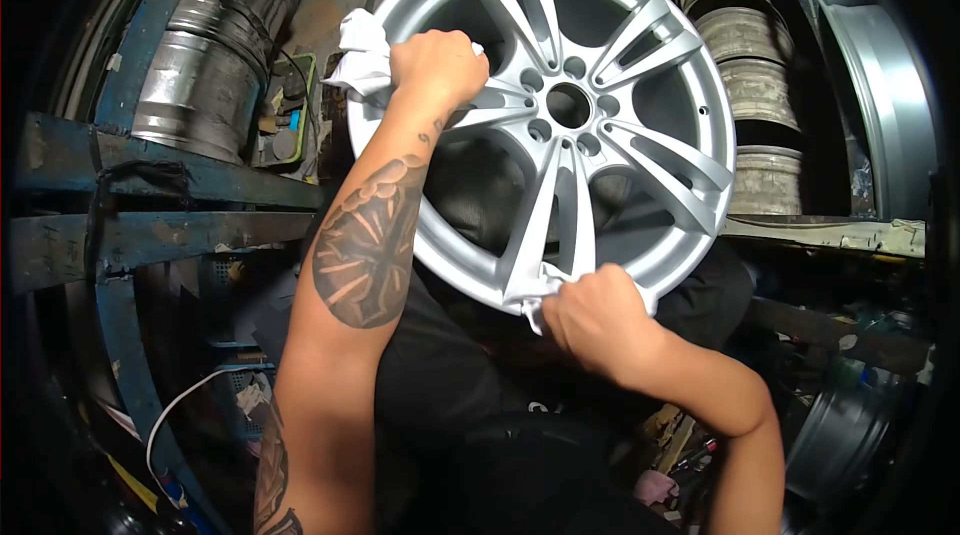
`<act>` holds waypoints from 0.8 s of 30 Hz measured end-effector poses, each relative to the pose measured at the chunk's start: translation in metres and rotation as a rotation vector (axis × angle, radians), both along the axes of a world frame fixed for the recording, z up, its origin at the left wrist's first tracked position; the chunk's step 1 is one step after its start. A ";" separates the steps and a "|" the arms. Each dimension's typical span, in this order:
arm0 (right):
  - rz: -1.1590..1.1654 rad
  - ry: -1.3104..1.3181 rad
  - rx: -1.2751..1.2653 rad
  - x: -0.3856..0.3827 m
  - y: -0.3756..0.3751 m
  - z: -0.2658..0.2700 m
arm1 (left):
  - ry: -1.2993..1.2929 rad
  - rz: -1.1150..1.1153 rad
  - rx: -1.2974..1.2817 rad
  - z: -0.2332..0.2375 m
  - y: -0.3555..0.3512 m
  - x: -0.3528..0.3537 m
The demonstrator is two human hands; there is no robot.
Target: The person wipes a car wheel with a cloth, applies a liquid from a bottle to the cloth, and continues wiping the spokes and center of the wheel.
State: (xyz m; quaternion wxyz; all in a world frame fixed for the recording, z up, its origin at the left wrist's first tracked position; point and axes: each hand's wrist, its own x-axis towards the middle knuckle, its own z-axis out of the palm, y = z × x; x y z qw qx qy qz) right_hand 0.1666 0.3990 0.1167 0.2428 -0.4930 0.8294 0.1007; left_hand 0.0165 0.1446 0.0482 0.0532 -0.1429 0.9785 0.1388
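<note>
A silver alloy wheel (pixel 597 160) with paired spokes is tilted up in front of me, above my dark-clothed legs. On its left rim, my left hand (pixel 440 65) is closed on a white cloth (pixel 363 55), which sticks out to the left of the fist. My right hand (pixel 600 320) is closed on another white cloth (pixel 537 287) at the lower rim, by the base of the bottom spokes. Both cloths touch the wheel. The fingertips of both hands are hidden from view.
Blue metal rack beams (pixel 200 180) run along the left, with stacked metal rims (pixel 205 75) behind. More rims (pixel 762 85) stand stacked at the right, beside a large silver rim (pixel 885 85). Another rim (pixel 840 435) lies low at the right among clutter.
</note>
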 end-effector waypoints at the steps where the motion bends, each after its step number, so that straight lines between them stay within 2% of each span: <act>1: -0.015 -0.025 0.090 0.003 -0.002 0.010 | -0.011 -0.016 0.001 0.001 -0.002 0.002; 4: -0.094 -0.136 -0.101 -0.025 -0.004 0.001 | -0.001 -0.018 0.054 0.001 -0.004 0.003; 5: -0.168 -0.185 -0.076 -0.027 -0.004 -0.005 | -0.002 -0.013 0.052 0.001 -0.002 0.003; 6: -0.148 -0.090 -0.038 -0.014 -0.001 0.001 | -0.026 0.008 0.051 0.003 -0.001 0.002; 8: -0.194 -0.073 -0.081 0.010 0.009 0.012 | 0.052 -0.021 0.076 0.004 0.001 0.007; 10: -0.331 -0.154 -0.044 0.008 0.008 0.018 | 0.096 -0.023 0.120 0.010 0.002 0.012; 12: -0.356 -0.114 -0.070 0.001 -0.001 -0.009 | 0.117 -0.033 0.250 0.014 0.004 0.013; 17: -0.322 -0.203 -0.047 0.010 0.012 0.024 | 0.297 -0.155 0.346 0.007 -0.001 0.018; 20: -0.219 -0.122 -0.122 -0.003 0.000 -0.005 | 0.281 -0.187 0.422 0.004 -0.003 0.024; 24: -0.031 -0.040 0.059 0.009 0.004 0.024 | 0.310 -0.214 0.361 0.000 -0.002 0.024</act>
